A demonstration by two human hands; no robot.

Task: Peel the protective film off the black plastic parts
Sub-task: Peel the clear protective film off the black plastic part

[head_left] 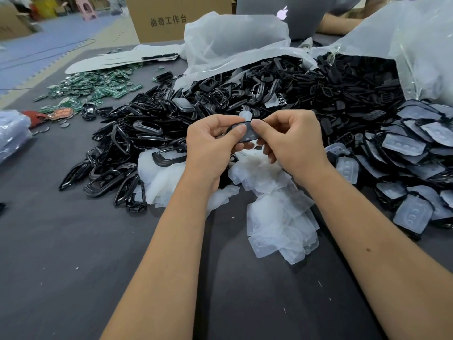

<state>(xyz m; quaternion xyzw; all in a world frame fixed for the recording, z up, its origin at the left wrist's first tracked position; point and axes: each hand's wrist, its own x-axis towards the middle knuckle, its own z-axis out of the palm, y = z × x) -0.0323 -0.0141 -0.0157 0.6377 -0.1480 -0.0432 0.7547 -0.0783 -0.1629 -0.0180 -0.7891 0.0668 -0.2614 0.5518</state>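
Note:
I hold one black plastic part [248,133] above the table between both hands. My left hand [212,146] grips its left end, thumb pressed on its top face. My right hand [291,141] pinches the part's upper right edge, where a corner of clear protective film [245,116] sticks up. Below my hands lies a heap of loose peeled films [277,207]. A big pile of black plastic frames [152,133] spreads to the left. On the right lie black parts still covered with film [414,168].
Two open plastic bags [235,42] spill black parts [331,87] at the back. Green circuit boards [95,87] lie at the far left. A cardboard box [161,18], a laptop [289,13] and another person's arm [335,25] are behind. The grey table [73,253] extends in front.

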